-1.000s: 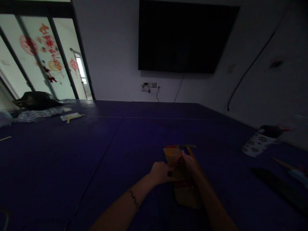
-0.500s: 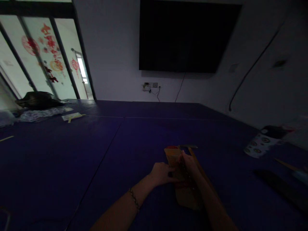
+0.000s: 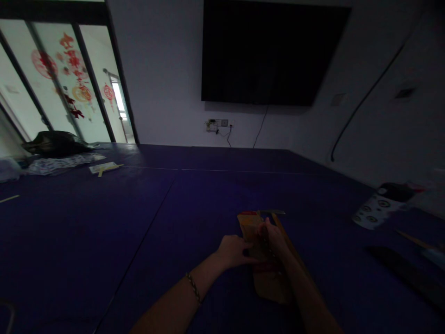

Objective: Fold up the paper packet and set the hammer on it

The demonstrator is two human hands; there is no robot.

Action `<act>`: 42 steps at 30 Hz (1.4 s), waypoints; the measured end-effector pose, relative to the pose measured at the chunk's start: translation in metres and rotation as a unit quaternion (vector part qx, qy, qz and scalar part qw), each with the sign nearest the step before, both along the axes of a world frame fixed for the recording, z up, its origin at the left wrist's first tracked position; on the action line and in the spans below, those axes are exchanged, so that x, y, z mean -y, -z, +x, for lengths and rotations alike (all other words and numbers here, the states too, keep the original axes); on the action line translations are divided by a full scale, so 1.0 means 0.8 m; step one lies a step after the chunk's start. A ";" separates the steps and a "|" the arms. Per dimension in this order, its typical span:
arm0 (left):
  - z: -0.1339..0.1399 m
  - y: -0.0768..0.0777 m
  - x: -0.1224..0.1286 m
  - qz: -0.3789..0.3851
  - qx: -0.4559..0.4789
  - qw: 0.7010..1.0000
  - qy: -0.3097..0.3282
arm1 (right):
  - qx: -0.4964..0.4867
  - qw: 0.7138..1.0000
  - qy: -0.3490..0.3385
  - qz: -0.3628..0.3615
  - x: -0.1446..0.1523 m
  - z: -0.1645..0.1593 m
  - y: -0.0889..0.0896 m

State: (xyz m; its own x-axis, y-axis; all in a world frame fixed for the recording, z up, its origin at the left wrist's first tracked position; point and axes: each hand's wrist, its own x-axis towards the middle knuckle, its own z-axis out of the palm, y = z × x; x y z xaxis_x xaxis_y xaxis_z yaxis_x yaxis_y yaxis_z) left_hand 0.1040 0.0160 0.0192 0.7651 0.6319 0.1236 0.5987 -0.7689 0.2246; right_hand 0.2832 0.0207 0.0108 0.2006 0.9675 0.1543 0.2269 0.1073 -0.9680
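Observation:
A brown cardboard piece [image 3: 271, 284] with red markings lies on the dark blue surface in front of me. My left hand [image 3: 234, 250] rests flat on its left side, thumb and fingers spread apart. Over its right part, my right hand [image 3: 274, 236] is closed in a pinch; dim light and the fingers themselves hide what it grips. Along the right edge of the cardboard runs a long yellowish strip [image 3: 285, 237], partly covered by my right forearm. A thin, flat greyish piece [image 3: 274, 212] lies crosswise at the strip's far end.
A white cup-like container with eye-like ring patterns [image 3: 373, 208] stands tilted in view at the right. Nearer lies a long dark flat object [image 3: 403, 271]. A black bag [image 3: 57, 144], plastic wrapping [image 3: 59, 164] and a small white packet [image 3: 104, 168] lie far left.
My right hand's fingertips have shifted slightly over the cardboard. My left hand and the cardboard stay in place.

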 end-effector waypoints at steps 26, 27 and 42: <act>0.002 0.009 -0.001 -0.007 -0.009 1.000 -0.006 | 0.393 0.863 0.244 -0.205 0.025 0.064 -0.002; 0.003 0.009 0.000 -0.008 -0.012 1.000 -0.006 | 0.405 0.858 0.242 -0.204 0.023 0.064 -0.003; 0.002 0.009 0.001 0.049 0.027 0.998 0.024 | 0.418 0.860 0.244 -0.160 0.005 0.082 -0.006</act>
